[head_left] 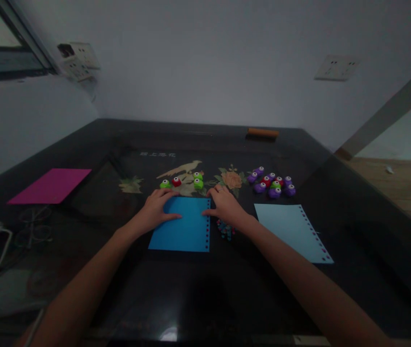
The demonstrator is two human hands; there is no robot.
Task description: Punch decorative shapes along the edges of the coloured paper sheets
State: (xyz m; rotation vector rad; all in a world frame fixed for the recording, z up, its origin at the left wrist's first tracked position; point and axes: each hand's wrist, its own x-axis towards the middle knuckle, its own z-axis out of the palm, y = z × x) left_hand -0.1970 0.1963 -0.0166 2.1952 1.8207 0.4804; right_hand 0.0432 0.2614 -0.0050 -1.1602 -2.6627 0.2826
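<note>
Head view, both hands at the centre of a dark table (pixel 82 270). We see the left hand (pixel 157 208) lying palm down, fingers loosely spread, on the upper left corner of a blue sheet (pixel 184 230); it presses the paper and clasps nothing. The right hand (pixel 227 206) rests with its fingers flat at the sheet's upper right corner, beside a row of small punched holes that runs down the right edge; it too grips nothing. The blue sheet therefore lies directly under and between the 2 hands, extending toward the viewer.

Just below the right wrist we note a small heap of coloured bits (pixel 225 230). Beyond the fingertips sit 5 small punches, green and red (pixel 183 182), on the table's bird-and-flower picture. Farther right lies a cluster of mostly purple punches (pixel 272 184), and below it a pale blue sheet (pixel 292 232) with holes along its right edge. A magenta sheet (pixel 51 185) lies well apart at left. An orange bar (pixel 262 132) lies at the far edge.
</note>
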